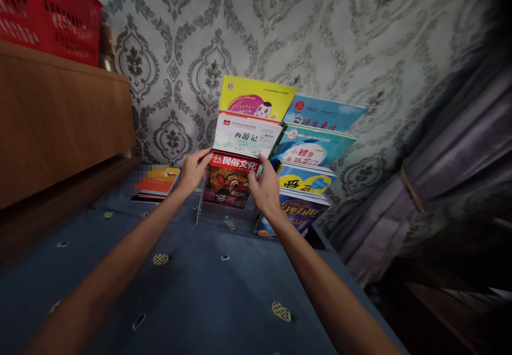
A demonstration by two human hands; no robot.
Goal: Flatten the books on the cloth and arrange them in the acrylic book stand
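Note:
A tiered display rack of children's books stands against the patterned wall. My left hand grips the left top corner of a red-covered book in the rack's lowest left tier. My right hand pinches that same book's right top edge. Above it sit a white book and a yellow book. The right column holds several blue books.
A small stack of orange books lies on the blue cloth-covered surface at the left. A wooden cabinet with a red plastic basket on top stands at the left. Grey curtains hang at the right.

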